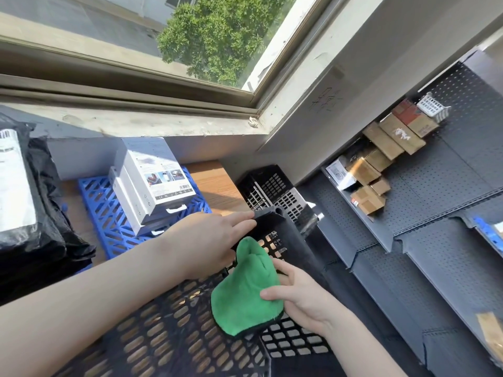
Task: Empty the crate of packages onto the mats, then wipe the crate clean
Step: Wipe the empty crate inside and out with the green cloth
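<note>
Wiping. My left hand (pixel 215 240), fingers nearly straight, steadies the tilted crate (pixel 168 330) before me; my right hand (pixel 302 297) pinches the green cloth (pixel 245 289) against its slotted wall (packages (pixel 152 180) sit on the mats (pixel 109 213)). Best: firm, overlapping strokes into corners.

The crate (pixel 168 330) runs off the bottom edge, and the cloth (pixel 245 289) covers part of its wall and some of the right hand's (pixel 299 297) fingers. The left hand (pixel 215 240) hides part of the crate's far rim, and its thumb slips behind the cloth, so its grip cannot be told. On the table (pixel 215 183) the bags (pixel 49 240) are cut by the left edge, the boxes (pixel 152 180) cover much of the mat (pixel 109 213), and their print is too blurred to read.
</note>
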